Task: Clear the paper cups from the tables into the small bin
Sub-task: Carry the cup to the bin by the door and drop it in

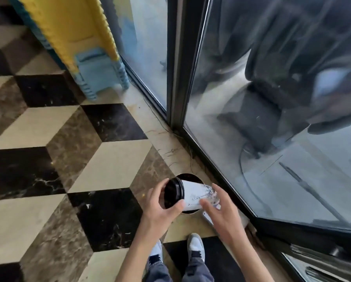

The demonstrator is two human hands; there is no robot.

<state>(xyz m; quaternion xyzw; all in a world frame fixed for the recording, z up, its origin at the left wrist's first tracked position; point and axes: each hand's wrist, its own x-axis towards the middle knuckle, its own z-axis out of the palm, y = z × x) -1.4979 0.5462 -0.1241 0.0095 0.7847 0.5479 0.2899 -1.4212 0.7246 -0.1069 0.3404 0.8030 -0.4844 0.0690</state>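
White paper cup with a black plastic lid (193, 195) lies on its side in the air, directly above the small round dark bin (188, 177) on the floor by the glass wall. Lid points left, base points right.

Left hand (160, 208): thumb and fingers curled around the lid rim, holding that end. Right hand (221, 208): fingers spread fairly wide, fingertips at the cup's base end; cannot tell whether they grip it or only steady it. A second pale object seems to sit under the right fingers, too blurred to name.

Bin: mouth only partly visible behind the cup, rim showing above and below it. Stands on the beige strip of the checkered marble floor (109, 163), just beside the dark frame of the glass wall (272, 119). Shoes visible just short of it. Stacked yellow and blue plastic stools (78, 41) well apart, upper left.

Judgement: cup about to be dropped.

Risks:
- Held sideways, the cup looks nearly as long as the bin mouth is wide; released flat, it may bridge the rim or roll off.
- Grip sits on the lid alone; lid could pop off and spill any leftover liquid.
- Uneven release could tip it toward the glass.
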